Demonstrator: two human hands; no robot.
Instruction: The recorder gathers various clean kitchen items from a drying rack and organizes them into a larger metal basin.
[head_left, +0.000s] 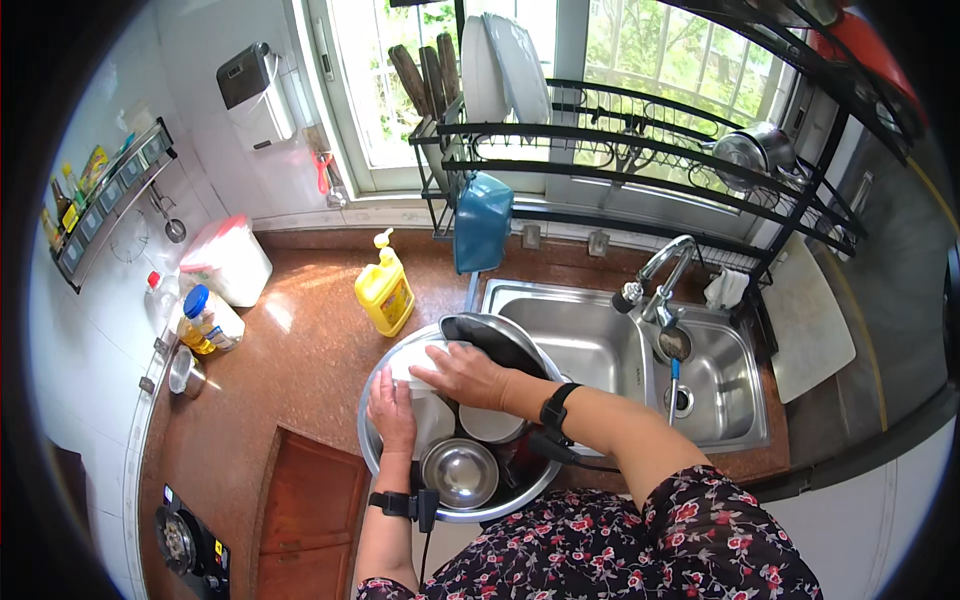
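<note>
A large metal basin (369, 469) full of dishes stands before me, overlapping the counter edge and the left side of the sink. In its upper left part lies a white dish (409, 364), touched by both hands. My left hand (393, 412) has its fingers at the dish's near left rim. Over its right side spreads my right hand (465, 373); whether it grips the dish is unclear. A dark pan or lid (487, 341) leans at the basin's far right. Nearer me are white bowls (491, 424) and a shiny steel bowl (460, 474).
A yellow pump bottle (385, 291) stands behind the basin. The double steel sink (577, 341) lies right, with a faucet (667, 277) and a ladle (675, 352). Above it is a black dish rack (600, 135). Jars (214, 319) stand left, a gas stove (184, 544) lower left.
</note>
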